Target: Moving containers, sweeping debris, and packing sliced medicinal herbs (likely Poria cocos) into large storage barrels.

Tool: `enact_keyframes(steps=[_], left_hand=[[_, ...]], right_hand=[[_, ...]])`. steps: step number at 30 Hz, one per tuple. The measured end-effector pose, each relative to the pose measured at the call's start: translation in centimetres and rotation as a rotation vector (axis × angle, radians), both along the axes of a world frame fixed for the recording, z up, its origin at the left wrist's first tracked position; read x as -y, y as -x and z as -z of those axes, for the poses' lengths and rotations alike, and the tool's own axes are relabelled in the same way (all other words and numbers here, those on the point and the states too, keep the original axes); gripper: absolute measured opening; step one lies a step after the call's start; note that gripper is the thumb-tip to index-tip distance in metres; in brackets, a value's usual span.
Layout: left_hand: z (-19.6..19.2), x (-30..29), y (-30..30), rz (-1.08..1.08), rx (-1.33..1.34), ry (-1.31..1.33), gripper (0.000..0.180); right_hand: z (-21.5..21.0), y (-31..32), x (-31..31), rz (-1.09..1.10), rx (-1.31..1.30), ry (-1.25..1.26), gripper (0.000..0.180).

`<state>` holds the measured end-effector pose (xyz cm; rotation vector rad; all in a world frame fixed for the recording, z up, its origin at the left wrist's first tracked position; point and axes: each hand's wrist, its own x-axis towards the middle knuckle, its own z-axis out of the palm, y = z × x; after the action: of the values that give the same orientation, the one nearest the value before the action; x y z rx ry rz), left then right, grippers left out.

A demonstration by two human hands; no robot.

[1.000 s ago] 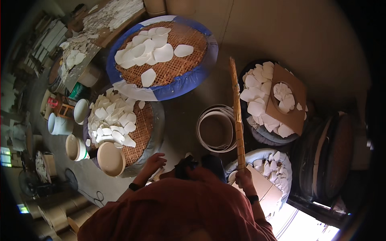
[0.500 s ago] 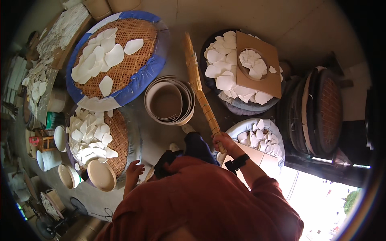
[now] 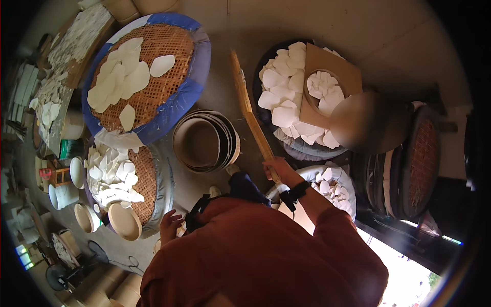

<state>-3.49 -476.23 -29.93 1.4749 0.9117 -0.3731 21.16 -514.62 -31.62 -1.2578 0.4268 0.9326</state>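
The right hand (image 3: 279, 169) is clenched around the lower end of a long wooden stick (image 3: 249, 110), which slants up and away over the floor between the stack of round hoops (image 3: 207, 140) and the dark tray of white pieces (image 3: 286, 97); the left hand (image 3: 170, 225) hangs loose and grasps nothing, just beside the woven tray (image 3: 148, 179) and near a tan bowl (image 3: 124, 221). A larger blue-rimmed woven tray (image 3: 197, 61) lies beyond, bearing more white pieces.
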Motion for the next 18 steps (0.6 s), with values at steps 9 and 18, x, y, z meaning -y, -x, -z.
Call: enact_keyframes(steps=[9,18], left_hand=[[-0.8,1.9,-2.9,-0.027,0.042,-0.011,0.045],[9.5,-2.1,2.7,-0.162,-0.228,0.184,0.043]], right_hand=[[1.7,-4.8,0.8,0.111,-0.171,-0.015,0.017],[2.6,-5.8,0.4,0.03,-0.137,-0.062,0.015]])
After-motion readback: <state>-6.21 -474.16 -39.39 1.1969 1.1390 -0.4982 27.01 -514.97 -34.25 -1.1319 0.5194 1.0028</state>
